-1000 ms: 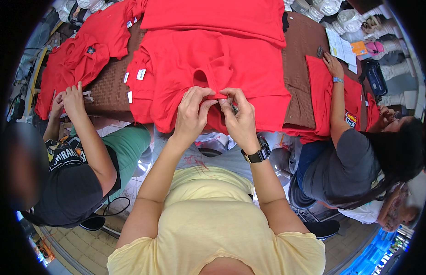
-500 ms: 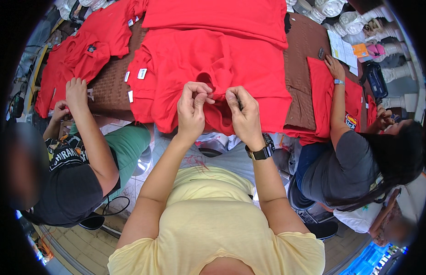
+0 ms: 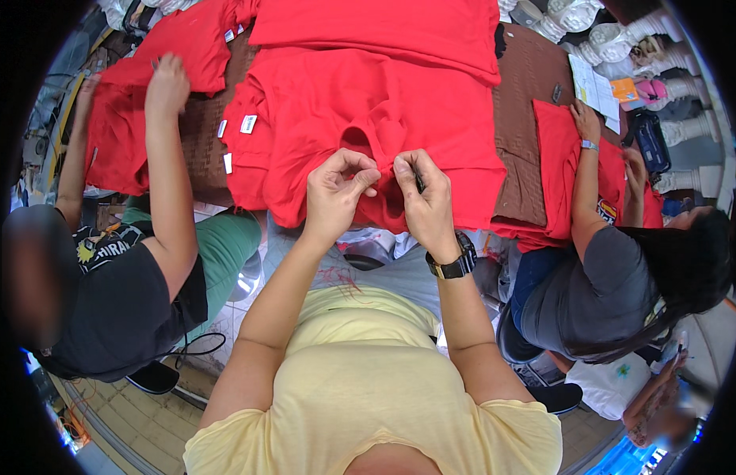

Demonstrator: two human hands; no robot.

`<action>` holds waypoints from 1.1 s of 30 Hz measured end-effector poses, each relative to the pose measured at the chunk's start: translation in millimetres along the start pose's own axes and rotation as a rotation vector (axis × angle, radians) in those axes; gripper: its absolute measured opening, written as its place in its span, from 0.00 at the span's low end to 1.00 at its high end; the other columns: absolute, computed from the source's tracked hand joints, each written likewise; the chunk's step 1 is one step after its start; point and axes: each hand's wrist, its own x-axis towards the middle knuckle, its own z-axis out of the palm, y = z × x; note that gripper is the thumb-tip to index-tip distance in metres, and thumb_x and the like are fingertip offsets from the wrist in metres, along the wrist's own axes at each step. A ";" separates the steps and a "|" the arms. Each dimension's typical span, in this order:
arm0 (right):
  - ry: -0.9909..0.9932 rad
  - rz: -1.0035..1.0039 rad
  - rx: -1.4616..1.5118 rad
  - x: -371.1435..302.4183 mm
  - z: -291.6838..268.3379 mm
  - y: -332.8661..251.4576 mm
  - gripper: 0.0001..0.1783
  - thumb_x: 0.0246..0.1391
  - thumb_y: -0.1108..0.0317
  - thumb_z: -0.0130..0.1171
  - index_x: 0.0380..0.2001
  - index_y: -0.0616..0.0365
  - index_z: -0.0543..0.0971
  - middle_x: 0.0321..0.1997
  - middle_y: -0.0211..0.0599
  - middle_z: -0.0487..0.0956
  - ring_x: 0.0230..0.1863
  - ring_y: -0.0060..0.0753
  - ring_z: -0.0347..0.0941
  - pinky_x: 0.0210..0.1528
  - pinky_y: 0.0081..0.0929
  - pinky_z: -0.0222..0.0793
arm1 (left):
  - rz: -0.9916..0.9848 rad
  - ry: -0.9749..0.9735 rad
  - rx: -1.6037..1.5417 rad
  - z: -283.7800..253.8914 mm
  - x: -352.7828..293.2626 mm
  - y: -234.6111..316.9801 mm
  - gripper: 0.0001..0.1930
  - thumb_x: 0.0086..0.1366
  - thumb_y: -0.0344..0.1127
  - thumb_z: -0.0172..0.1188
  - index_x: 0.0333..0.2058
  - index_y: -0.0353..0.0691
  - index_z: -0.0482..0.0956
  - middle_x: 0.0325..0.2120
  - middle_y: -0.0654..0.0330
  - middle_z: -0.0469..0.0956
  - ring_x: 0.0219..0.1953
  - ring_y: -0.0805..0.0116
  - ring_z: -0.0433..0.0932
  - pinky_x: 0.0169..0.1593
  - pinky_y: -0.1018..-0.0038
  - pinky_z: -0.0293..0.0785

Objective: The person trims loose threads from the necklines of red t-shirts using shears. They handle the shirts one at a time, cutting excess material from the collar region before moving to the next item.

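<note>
I see a red cloth shirt (image 3: 455,146) spread on the brown textured table cover (image 3: 522,119), beneath both hands. The left hand (image 3: 336,194) bunches thumb and fingertips near the shirt's opening; I cannot tell whether they pinch anything. The right hand (image 3: 429,199), apart from it, curls round a small dark object (image 3: 420,183). White rectangular tags (image 3: 249,123) at left carry print too small for me.

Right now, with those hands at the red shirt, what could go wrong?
The right hand has a small dark thing in it; that might slip or snag the red shirt, though what it is can't be made out. The shirt's near edge droops over the side of the brown table, so it could slide if tugged. Loose red threads lie on the person's lap and might cling to the cloth.
</note>
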 end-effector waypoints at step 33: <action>-0.381 0.516 0.788 -28.0 6.1 -9.1 0.27 0.72 0.48 0.37 0.24 0.55 0.67 0.18 0.21 0.58 0.16 0.14 0.48 0.20 0.20 0.42 | 0.043 -0.025 -0.322 -2.9 -19.4 -5.1 0.12 0.69 0.21 0.59 0.48 0.36 0.69 0.45 0.53 0.78 0.48 0.69 0.77 0.57 0.71 0.75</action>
